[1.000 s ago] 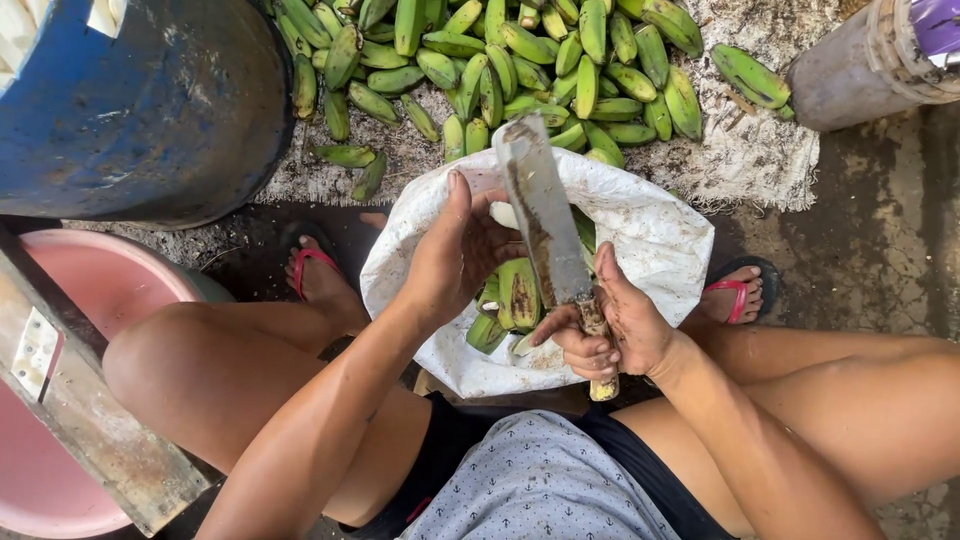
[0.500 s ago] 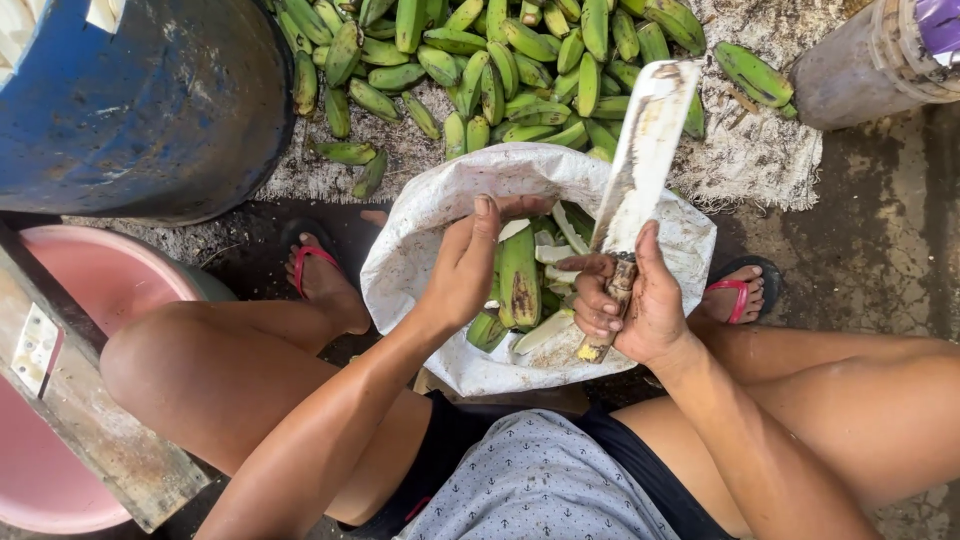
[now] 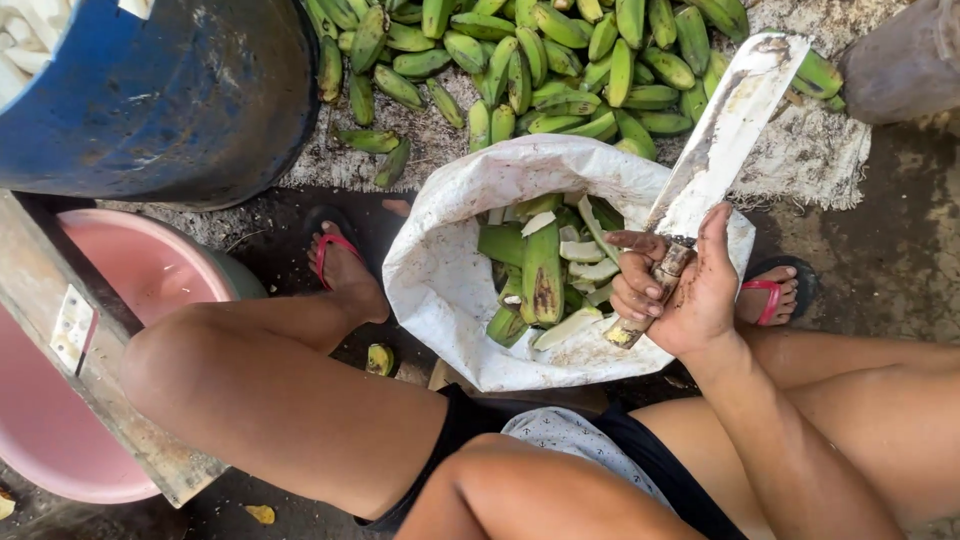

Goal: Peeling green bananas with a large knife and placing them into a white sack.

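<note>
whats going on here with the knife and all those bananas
A seated person's right hand grips a large, broad-bladed knife with a worn wooden handle, blade pointing up and away. It is held over an open white woven sack between the person's feet, which holds green banana peels and pieces. The left hand is out of view. A heap of unpeeled green bananas lies on the ground beyond the sack, with a blue barrel and a pink plastic basin off to one side.
</note>
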